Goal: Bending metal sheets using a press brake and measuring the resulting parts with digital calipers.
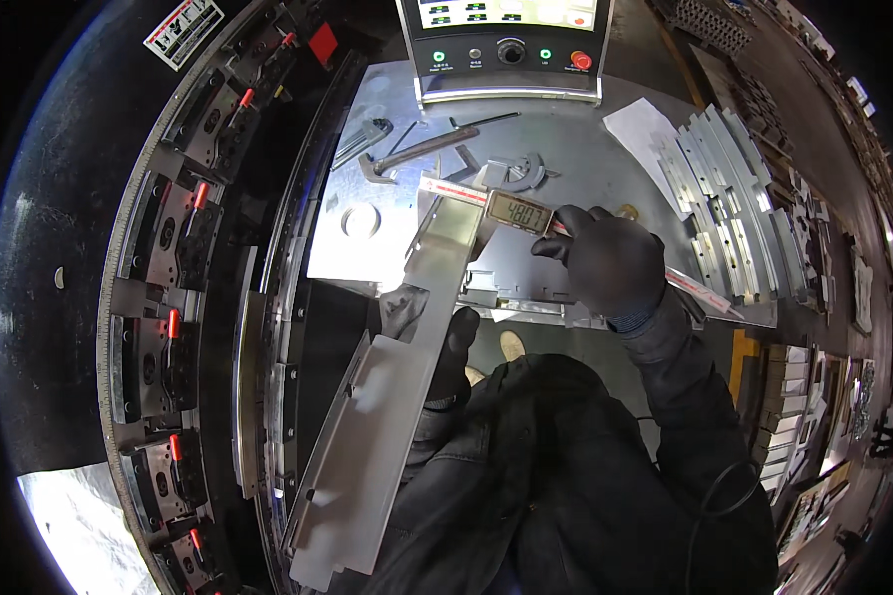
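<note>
My right hand [617, 262], in a black glove, is closed around a digital caliper [519, 212] with a lit display. The caliper's jaws lie at the far end of a long bent sheet-metal part [367, 446], seemingly touching it. That part slants from the table's front edge down to the lower left, over my lap, with folded edges along its side. My left hand [456, 349], also gloved in black, grips the part by its right edge near the middle. Some of its fingers are hidden under the metal.
A metal table [585, 169] carries a hammer [427, 154], hex keys [362, 144], a protractor [521, 174], a ring [360, 220] and a stack of bent metal strips [729, 198]. Behind stands a control panel [511, 74]. Machine clamps [169, 233] with red levers line the left.
</note>
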Demonstrator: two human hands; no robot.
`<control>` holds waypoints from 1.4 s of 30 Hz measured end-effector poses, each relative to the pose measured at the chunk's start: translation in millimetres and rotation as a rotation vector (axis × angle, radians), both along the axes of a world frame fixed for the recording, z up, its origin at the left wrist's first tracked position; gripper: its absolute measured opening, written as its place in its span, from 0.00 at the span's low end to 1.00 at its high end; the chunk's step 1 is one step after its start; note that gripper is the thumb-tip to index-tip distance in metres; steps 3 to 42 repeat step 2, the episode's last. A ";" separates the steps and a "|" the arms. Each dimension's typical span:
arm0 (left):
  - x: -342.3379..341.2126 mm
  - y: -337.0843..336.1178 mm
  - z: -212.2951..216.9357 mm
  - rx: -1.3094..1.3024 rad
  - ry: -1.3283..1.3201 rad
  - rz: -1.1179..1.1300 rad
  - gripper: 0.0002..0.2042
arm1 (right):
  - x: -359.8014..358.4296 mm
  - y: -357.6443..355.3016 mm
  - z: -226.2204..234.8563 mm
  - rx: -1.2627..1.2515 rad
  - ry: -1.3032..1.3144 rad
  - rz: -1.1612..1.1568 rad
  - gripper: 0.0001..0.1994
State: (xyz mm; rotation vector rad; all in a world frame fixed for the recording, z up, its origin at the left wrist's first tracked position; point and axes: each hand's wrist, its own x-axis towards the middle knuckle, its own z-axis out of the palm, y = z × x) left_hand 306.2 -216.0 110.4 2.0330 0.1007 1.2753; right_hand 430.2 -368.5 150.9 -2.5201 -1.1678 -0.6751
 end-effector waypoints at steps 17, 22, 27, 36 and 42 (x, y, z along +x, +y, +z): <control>0.0 -3.4 -2.0 -0.016 -0.037 0.037 0.04 | -0.1 0.7 0.0 0.017 -0.005 0.008 0.13; 0.0 -3.4 -2.0 -0.016 -0.037 0.037 0.04 | -0.1 0.7 0.0 0.017 -0.005 0.008 0.13; 0.0 -3.4 -2.0 -0.016 -0.037 0.037 0.04 | -0.1 0.7 0.0 0.017 -0.005 0.008 0.13; 0.0 -3.4 -2.0 -0.016 -0.037 0.037 0.04 | -0.1 0.7 0.0 0.017 -0.005 0.008 0.13; 0.0 -3.4 -2.0 -0.016 -0.037 0.037 0.04 | -0.1 0.7 0.0 0.017 -0.005 0.008 0.13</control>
